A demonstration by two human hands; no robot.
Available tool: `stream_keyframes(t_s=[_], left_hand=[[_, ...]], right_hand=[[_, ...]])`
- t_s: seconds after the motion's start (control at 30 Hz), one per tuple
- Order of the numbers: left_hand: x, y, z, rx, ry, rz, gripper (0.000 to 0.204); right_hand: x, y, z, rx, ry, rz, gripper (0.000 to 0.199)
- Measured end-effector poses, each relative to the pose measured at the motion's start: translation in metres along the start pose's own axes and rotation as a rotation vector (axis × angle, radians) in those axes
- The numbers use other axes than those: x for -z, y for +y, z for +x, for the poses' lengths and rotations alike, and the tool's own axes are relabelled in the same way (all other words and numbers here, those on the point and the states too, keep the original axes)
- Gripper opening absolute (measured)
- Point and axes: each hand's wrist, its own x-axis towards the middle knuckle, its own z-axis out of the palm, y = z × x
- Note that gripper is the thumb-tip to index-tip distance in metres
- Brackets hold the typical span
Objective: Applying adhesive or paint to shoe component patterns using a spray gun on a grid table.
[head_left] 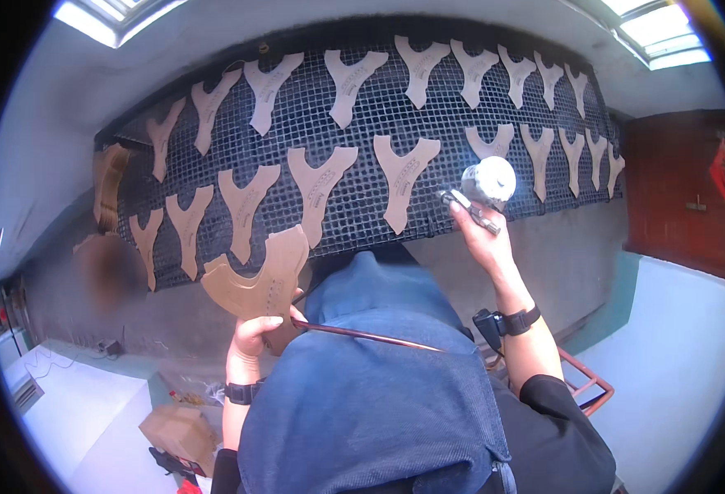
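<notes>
My left hand grips a stack of tan, Y-shaped flat pieces by its narrow end, in front of my blue denim apron. To the right, my right hand is closed around a spray gun with a shiny silver cup, raised over the near edge of a dark mesh rack. Two rows of similar Y-shaped pieces lie spread across the mesh. The cup partly covers one of them. Whether a finger presses the trigger cannot be made out.
A thin reddish-brown hose or rod crosses the apron from my left hand. More stacked pieces stand at the rack's left end. A cardboard box sits low at the left. A red metal frame is by my right elbow.
</notes>
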Motion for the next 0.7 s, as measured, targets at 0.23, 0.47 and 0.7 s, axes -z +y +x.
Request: stream_keyframes(t_s=[0.23,0.47,0.7], left_hand=[[-0.008,0.012,0.012,0.060,0.082,-0.037,0.072],[-0.019,0.021,0.028,0.081,0.129,-0.113,0.073],[-0.025,0.023,0.041,0.098,0.097,-0.089,0.073]], right_hand=[[-0.016,-0.019,0.056,0.049,0.096,0.003,0.031],[-0.027,-0.019,0.081,0.014,0.024,-0.107,0.037],[-0.012,0.003,0.094,-0.076,0.014,-0.195,0.036]])
